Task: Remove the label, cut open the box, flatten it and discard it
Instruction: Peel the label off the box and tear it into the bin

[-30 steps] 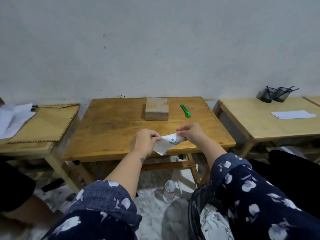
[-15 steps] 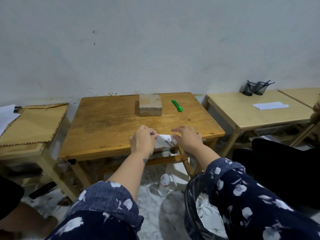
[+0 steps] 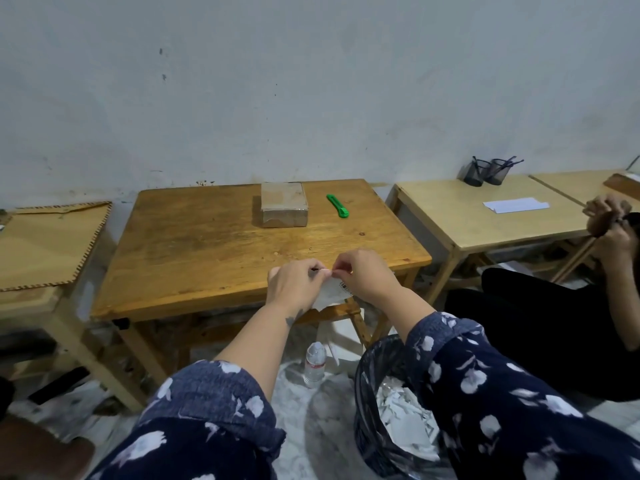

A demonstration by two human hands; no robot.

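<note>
A small brown cardboard box [image 3: 284,204] sits closed at the far middle of the wooden table [image 3: 207,251]. A green box cutter [image 3: 337,205] lies just right of it. Over the table's near edge, my left hand [image 3: 294,282] and my right hand [image 3: 365,273] both pinch a white paper label [image 3: 332,294] with a barcode. The fingertips meet at the label's top edge, and the paper hangs crumpled below them. Both hands are well short of the box.
A bin lined with a black bag [image 3: 375,403], holding torn white paper, stands on the floor under my right arm. A water bottle [image 3: 314,364] stands beside it. Another person's hands [image 3: 611,221] are at the right, by a pale table [image 3: 478,216] with paper and pen cups. A flattened cardboard sheet [image 3: 48,244] lies left.
My hands have come closer together, so the label is now bunched and folded between them. The view has swung to the right, revealing the other person's hands.
</note>
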